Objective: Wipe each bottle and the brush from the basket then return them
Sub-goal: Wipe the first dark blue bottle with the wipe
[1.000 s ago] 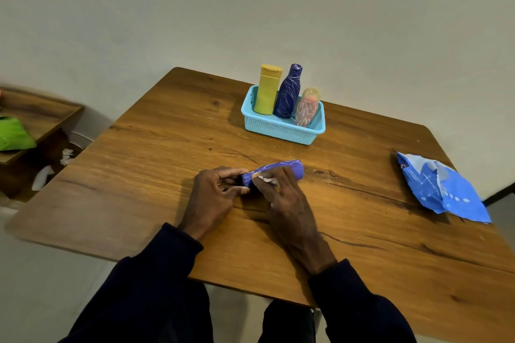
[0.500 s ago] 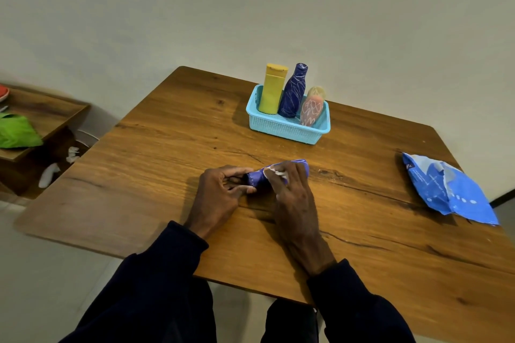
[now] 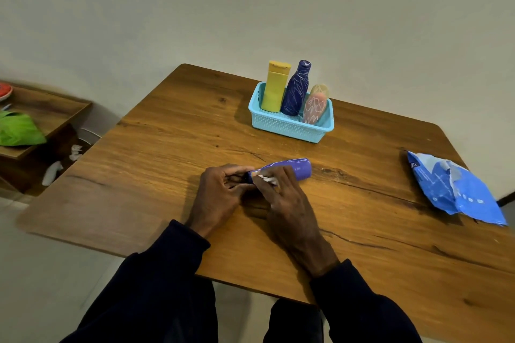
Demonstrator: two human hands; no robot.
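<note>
A purple bottle [image 3: 292, 169] lies on its side on the wooden table [image 3: 167, 175]. My left hand [image 3: 220, 195] grips its dark cap end. My right hand [image 3: 284, 203] presses a white wipe [image 3: 267, 177] against the bottle's body near the cap. Behind them stands a light blue basket [image 3: 287, 127] holding a yellow bottle [image 3: 276, 86], a dark blue patterned bottle [image 3: 296, 89] and a pink patterned item [image 3: 315, 104] leaning at its right end.
A blue wipes pack [image 3: 454, 189] lies crumpled near the table's right edge. A low wooden shelf [image 3: 41, 114] with a green cloth [image 3: 16, 131] stands to the left, beyond the table's edge. White scraps [image 3: 53, 172] lie on the floor there.
My right hand with the wipe has slid along the bottle, out toward the base and back toward the cap. The left hand keeps its hold. The camera has shifted slightly.
</note>
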